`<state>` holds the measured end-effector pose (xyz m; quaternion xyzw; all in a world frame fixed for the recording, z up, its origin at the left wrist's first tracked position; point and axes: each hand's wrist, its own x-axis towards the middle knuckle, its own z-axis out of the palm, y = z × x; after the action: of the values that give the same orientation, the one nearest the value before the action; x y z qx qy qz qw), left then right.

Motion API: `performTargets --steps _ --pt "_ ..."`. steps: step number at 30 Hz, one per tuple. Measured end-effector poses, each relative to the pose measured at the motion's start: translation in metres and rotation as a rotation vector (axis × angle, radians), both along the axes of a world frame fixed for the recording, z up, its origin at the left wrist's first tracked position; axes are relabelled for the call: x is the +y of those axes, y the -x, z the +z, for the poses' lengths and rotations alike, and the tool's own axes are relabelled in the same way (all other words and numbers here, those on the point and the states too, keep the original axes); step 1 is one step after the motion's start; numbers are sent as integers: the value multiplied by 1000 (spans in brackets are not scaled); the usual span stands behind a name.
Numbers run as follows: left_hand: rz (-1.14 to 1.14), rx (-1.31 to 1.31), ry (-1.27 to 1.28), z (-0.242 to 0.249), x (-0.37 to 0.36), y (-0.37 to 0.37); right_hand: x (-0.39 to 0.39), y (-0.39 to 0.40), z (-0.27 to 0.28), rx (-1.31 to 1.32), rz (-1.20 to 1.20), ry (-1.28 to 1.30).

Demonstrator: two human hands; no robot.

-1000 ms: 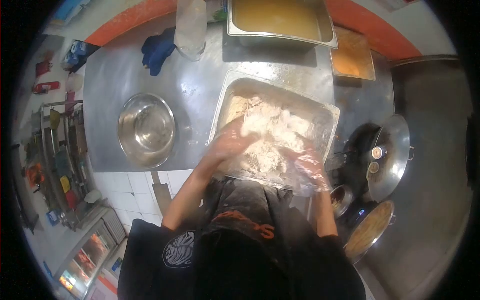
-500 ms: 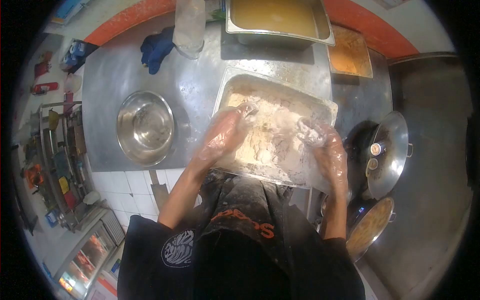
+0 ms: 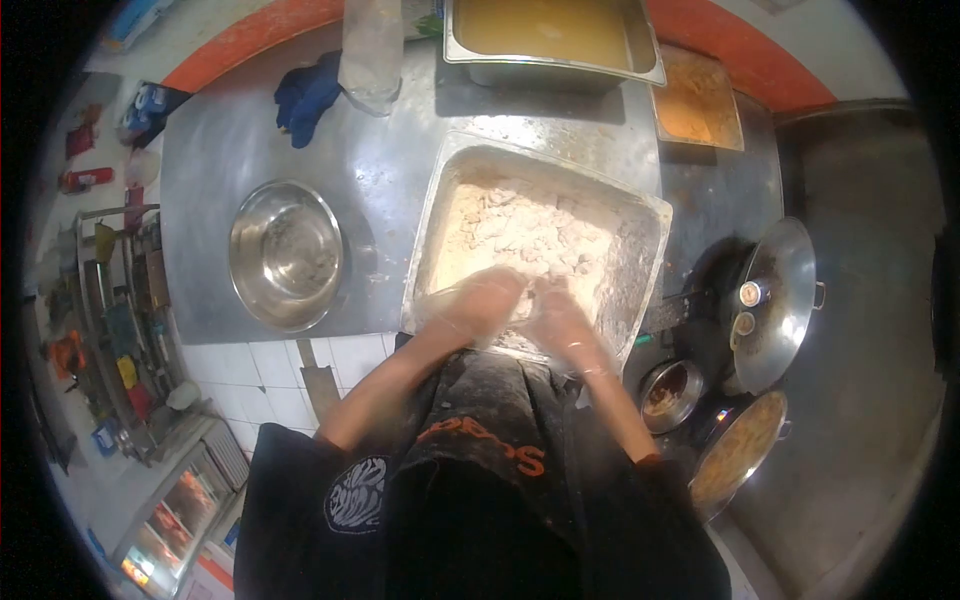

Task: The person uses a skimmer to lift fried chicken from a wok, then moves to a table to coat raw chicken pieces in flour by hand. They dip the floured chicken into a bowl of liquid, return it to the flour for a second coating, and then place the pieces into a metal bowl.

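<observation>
A rectangular metal pan (image 3: 648,262) in front of me holds pale flour (image 3: 455,240) with several flour-coated pieces (image 3: 525,228) heaped in it. My left hand (image 3: 490,302), in a clear plastic glove, is down in the near part of the pan. Close beside it on the right is my gloved right hand (image 3: 558,318), also at the flour. Motion smears both hands, and their fingertips are hidden in or behind the flour, so I cannot make out what they hold.
A steel bowl (image 3: 287,256) stands left on the metal table (image 3: 390,215). Behind are a blue cloth (image 3: 306,98), a deep pan of yellowish liquid (image 3: 548,30) and a tray of orange crumbs (image 3: 697,103). To the right sit a wok (image 3: 785,310), a pan of oil (image 3: 740,455) and a small bowl (image 3: 670,395).
Both hands have moved toward me and closer together, from the pan's sides to its near middle. Coated pieces now lie exposed in the flour. The pan has turned slightly.
</observation>
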<state>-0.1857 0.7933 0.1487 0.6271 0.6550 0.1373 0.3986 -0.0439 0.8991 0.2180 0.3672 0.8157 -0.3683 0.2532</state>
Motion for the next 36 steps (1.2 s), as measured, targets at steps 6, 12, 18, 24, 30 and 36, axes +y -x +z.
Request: performTargets --steps 6,12,18,24,30,36 --pt "221 3 13 55 12 36 20 -3 56 92 -509 395" --pt "492 -95 -393 62 5 53 50 -33 34 524 -394 -84" --pt "411 -39 -324 36 7 53 69 -42 27 622 -491 -150" --pt "351 -80 -328 27 18 39 60 -7 12 134 -214 -464" --pt "226 -69 -225 2 23 42 41 -11 -44 187 -249 -25" --pt "50 4 -142 44 30 36 64 -32 35 223 -512 132"
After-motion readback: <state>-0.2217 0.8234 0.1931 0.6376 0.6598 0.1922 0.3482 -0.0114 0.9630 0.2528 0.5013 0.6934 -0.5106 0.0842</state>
